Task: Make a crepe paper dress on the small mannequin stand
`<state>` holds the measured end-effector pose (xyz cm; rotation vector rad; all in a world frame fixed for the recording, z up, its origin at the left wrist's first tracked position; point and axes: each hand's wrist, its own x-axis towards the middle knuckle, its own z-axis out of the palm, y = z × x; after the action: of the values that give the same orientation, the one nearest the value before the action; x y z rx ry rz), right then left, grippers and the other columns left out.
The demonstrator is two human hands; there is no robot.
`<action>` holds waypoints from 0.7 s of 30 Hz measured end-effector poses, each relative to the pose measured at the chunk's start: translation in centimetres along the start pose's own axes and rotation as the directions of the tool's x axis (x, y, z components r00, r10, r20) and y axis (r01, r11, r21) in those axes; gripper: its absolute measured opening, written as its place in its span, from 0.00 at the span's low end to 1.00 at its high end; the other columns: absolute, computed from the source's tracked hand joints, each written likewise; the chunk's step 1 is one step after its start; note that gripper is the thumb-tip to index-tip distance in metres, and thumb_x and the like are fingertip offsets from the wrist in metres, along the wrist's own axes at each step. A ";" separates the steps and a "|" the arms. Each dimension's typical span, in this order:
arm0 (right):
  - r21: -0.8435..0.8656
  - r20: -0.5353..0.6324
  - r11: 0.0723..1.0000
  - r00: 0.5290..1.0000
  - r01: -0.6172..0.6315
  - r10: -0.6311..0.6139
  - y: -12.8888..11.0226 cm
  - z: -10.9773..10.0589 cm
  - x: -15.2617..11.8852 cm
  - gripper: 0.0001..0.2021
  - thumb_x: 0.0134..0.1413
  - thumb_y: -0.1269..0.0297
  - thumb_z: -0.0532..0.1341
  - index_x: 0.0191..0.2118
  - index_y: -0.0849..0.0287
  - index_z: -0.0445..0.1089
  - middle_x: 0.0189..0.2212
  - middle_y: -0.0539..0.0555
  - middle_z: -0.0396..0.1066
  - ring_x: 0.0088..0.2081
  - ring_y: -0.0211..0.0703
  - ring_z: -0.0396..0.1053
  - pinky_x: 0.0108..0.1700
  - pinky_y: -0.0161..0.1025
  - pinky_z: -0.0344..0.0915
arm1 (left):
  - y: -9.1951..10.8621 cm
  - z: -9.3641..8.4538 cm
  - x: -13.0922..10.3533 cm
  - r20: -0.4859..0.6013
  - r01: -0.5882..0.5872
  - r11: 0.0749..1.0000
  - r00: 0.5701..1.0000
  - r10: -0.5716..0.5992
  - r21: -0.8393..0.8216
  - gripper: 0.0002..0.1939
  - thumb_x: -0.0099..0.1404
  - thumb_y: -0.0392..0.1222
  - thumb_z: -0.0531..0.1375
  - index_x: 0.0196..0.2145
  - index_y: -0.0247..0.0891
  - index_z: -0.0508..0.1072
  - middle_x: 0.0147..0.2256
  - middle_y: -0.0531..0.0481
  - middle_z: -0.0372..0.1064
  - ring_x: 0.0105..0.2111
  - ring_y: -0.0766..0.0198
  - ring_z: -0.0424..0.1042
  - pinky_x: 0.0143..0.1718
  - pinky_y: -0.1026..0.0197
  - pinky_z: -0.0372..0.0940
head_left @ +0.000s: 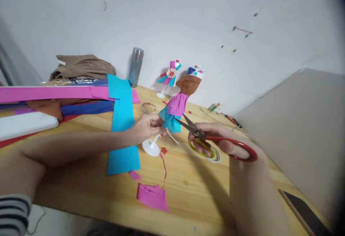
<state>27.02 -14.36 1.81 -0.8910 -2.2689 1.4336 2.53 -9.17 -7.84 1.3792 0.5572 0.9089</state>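
A paper craft (178, 104) of turquoise, pink and brown crepe paper leans to the right on a white stand (151, 148). My left hand (148, 128) pinches the craft's lower end, where the turquoise paper meets the stem. From that spot a thin white strip (171, 136) hangs down. Scissors with red and yellow handles (198, 134) are in my right hand (215, 139), their blades parted and pointing at the turquoise paper. A wide turquoise paper strip (124, 139) lies under my left forearm.
Crepe paper rolls (67, 94) and brown cloth (83, 67) are piled at the left. A bottle (136, 67) and another paper craft (171, 73) stand by the wall. Pink scraps (152, 197) lie near the front, tape (148, 108) behind my left hand, a phone (303, 210) at the right.
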 end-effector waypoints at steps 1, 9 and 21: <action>-0.011 0.010 1.000 1.000 -0.017 0.017 0.0 -0.1 0.0 0.34 0.53 0.31 0.56 0.44 0.64 0.67 0.29 0.53 0.68 0.23 0.34 0.63 0.24 0.34 0.59 | 0.0 0.0 0.0 -0.005 0.001 1.000 1.000 -0.001 0.017 0.12 0.54 0.41 0.69 0.29 0.33 0.69 0.26 0.51 0.73 0.27 0.68 0.71 0.32 0.63 0.65; -0.040 0.011 0.996 0.997 -0.082 0.083 -0.5 -0.6 -0.5 0.31 0.54 0.34 0.58 0.41 0.64 0.67 0.30 0.54 0.68 0.24 0.34 0.64 0.24 0.34 0.62 | -0.2 -0.3 -0.1 -0.031 -0.008 0.986 0.999 0.013 0.167 0.14 0.55 0.44 0.67 0.26 0.36 0.65 0.22 0.55 0.69 0.25 0.70 0.68 0.27 0.66 0.59; -0.108 -0.017 0.985 0.991 -0.136 0.135 -1.0 -0.7 -0.5 0.29 0.53 0.36 0.59 0.38 0.63 0.69 0.29 0.55 0.70 0.24 0.36 0.64 0.24 0.36 0.63 | 0.6 0.0 -0.2 -0.051 0.016 0.966 0.999 -0.003 0.258 0.13 0.54 0.46 0.65 0.26 0.36 0.65 0.22 0.56 0.64 0.24 0.70 0.64 0.25 0.67 0.55</action>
<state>27.47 -14.55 3.04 -1.1028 -2.3385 1.3669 2.30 -9.41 -7.32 1.5894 0.7413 0.8876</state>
